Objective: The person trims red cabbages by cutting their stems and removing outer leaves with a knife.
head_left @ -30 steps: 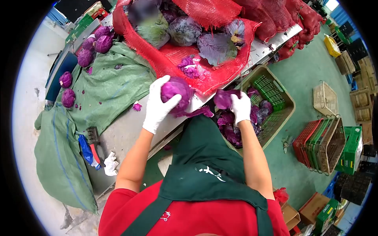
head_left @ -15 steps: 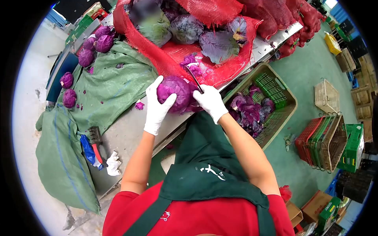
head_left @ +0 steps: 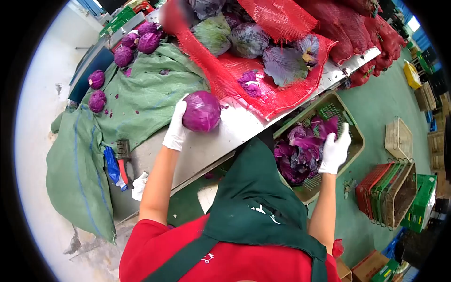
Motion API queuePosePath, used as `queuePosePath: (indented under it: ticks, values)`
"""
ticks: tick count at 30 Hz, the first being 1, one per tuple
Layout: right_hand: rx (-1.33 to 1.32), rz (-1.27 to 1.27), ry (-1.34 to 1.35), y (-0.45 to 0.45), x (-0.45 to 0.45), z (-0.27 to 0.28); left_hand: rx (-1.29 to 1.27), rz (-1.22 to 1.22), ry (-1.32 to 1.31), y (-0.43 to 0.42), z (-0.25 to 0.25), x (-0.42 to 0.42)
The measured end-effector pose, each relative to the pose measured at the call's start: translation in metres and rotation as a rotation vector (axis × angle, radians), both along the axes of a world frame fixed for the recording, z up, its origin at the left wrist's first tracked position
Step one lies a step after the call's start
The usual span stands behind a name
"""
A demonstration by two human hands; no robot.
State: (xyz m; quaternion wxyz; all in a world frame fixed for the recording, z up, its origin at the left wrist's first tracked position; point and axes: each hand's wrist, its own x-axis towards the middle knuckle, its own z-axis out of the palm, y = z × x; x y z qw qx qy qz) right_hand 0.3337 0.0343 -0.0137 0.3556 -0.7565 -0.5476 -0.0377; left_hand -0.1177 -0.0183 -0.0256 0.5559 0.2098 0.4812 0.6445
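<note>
My left hand (head_left: 177, 123), in a white glove, is curled against the left side of a trimmed purple cabbage (head_left: 203, 111) at the table's front edge. To the right, my white-gloved right hand (head_left: 335, 151) is over a green crate (head_left: 358, 134) of loose purple cabbage leaves (head_left: 295, 157). Its thumb and forefinger are apart, the other fingers look curled, and what they hold is hidden. One purple leaf (head_left: 325, 126) stands up close to the thumb. I cannot make out a knife now.
Untrimmed cabbages (head_left: 249, 40) fill an open red mesh bag (head_left: 286, 101) on the table. Trimmed cabbages (head_left: 123, 56) line the left beside a green sack (head_left: 159, 89). A red-handled tool (head_left: 123, 164) lies nearer me. Stacked baskets (head_left: 390, 188) stand on the floor at right.
My right hand has left the cabbage and swung right and down to above the crate. The knife it held is no longer visible. My left hand still has the cabbage, and the view has shifted.
</note>
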Motion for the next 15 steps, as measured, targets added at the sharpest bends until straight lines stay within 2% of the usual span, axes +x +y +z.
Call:
queuePosePath:
  ticks: [1, 2, 3, 5, 6, 7, 8, 9, 10, 12, 13, 14, 15]
  values:
    - [0.003, -0.003, 0.012, 0.001, -0.008, 0.011, -0.070, -0.053, -0.041, -0.003, 0.007, 0.004]
    - [-0.007, 0.210, 0.287, -0.002, -0.019, 0.019, -0.076, -0.064, -0.030, -0.006, 0.011, 0.012]
    - [-0.017, 0.415, 0.556, -0.008, -0.032, 0.031, -0.075, -0.113, -0.281, -0.011, 0.027, 0.030]
    - [-0.293, 0.708, 0.816, -0.009, -0.073, 0.053, -0.147, -0.187, -0.706, -0.014, 0.038, 0.055]
    - [-0.463, 0.756, 1.031, -0.011, -0.095, 0.075, -0.113, -0.263, -0.733, -0.014, 0.035, 0.066]
    - [-0.466, 0.888, 1.055, -0.003, -0.109, 0.064, -0.114, -0.283, -0.740, -0.014, 0.036, 0.076]
    - [-0.475, 0.989, 1.089, 0.005, -0.121, 0.054, -0.048, -0.509, -0.755, -0.015, 0.039, 0.085]
    - [-0.540, 0.957, 1.195, 0.007, -0.133, 0.050, 0.021, -0.733, -0.762, -0.016, 0.045, 0.094]
    - [-0.633, 0.962, 1.178, 0.002, -0.139, 0.056, -0.174, -0.626, -0.593, -0.018, 0.064, 0.107]
    - [-0.633, 0.852, 1.375, 0.005, -0.142, 0.033, -0.043, -0.298, -0.176, 0.002, 0.065, 0.124]
    - [-0.634, 0.802, 1.366, 0.001, -0.145, 0.031, 0.092, -0.018, 0.177, 0.008, 0.044, 0.125]
    - [-0.632, 0.753, 1.358, -0.003, -0.147, 0.029, 0.096, -0.015, 0.172, 0.015, 0.027, 0.119]
    - [-0.670, 0.652, 1.266, -0.004, -0.148, 0.036, 0.137, -0.135, 0.255, 0.017, 0.022, 0.114]
